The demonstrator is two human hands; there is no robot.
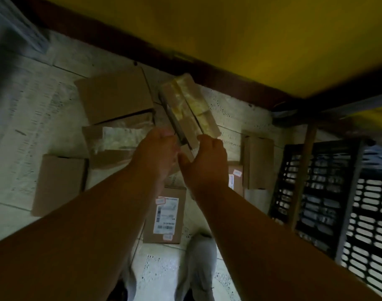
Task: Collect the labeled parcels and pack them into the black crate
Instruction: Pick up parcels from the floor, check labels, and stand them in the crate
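Above the speckled tile floor (33, 118), both hands hold up one taped cardboard parcel (189, 107), its far end tilted toward the yellow wall (250, 35). The left hand (158, 151) grips the parcel's near left edge with fingers curled round it, and the right hand (207, 158) clamps the near right corner the same way. Below them lies a labeled parcel (166, 216) face up on the floor, with plain cardboard boxes (114, 94) scattered to the left. The black crate (329, 196) stands at the right, well apart from the held parcel. The picture is motion-blurred.
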